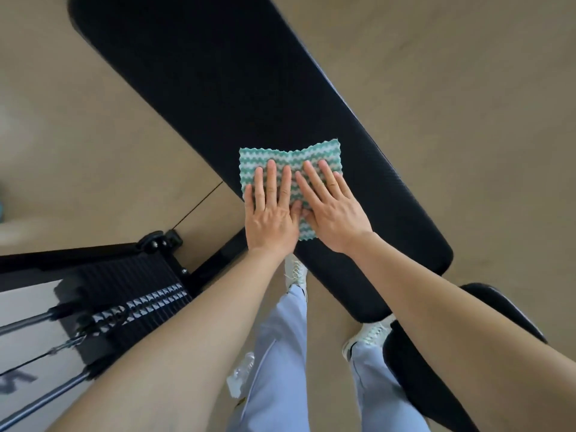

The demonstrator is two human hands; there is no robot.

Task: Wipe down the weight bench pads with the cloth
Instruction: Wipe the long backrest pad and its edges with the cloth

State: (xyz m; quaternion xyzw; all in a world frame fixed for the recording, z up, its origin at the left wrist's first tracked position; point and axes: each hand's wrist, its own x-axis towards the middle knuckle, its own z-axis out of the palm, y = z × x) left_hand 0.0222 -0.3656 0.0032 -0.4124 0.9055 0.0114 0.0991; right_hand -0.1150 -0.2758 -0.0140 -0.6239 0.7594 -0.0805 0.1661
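A long black bench pad (218,88) runs from the upper left to the lower right. A green and white wavy-striped cloth (290,157) lies flat on its near half. My left hand (271,213) and my right hand (330,210) both press flat on the cloth, side by side, fingers spread and pointing away from me. The hands cover the cloth's near part; its far edge shows beyond the fingertips. A second, smaller black pad (430,385) sits at the lower right, partly hidden by my right forearm.
A black weight stack with cables and guide rods (124,294) stands at the lower left. My legs in light blue trousers (274,353) and white shoes stand between the stack and the bench. A crumpled clear plastic bottle (240,375) lies on the tan floor (93,135).
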